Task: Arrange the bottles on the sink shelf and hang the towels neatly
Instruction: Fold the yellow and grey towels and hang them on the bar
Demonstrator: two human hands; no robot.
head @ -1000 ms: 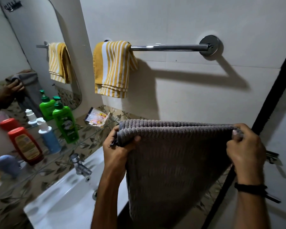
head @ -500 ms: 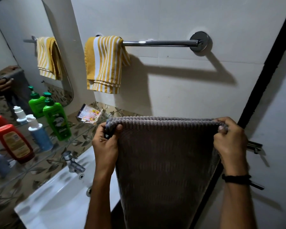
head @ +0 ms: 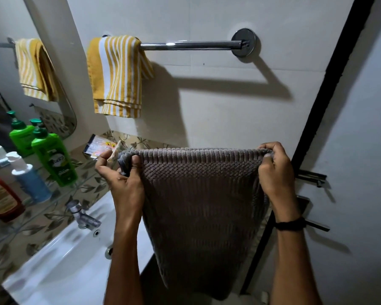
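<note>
The left hand and right hand are each pinching a top corner of the grey towel, stretching it below the rail. It is looking thick, soft and limp, so corner grips suit it.

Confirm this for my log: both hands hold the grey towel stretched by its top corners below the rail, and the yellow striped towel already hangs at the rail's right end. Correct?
Not quite. In the head view the yellow striped towel hangs at the left end of the rail, not the right. The rest stands: the left hand and right hand hold the grey towel stretched by its top corners, below the rail.
</note>
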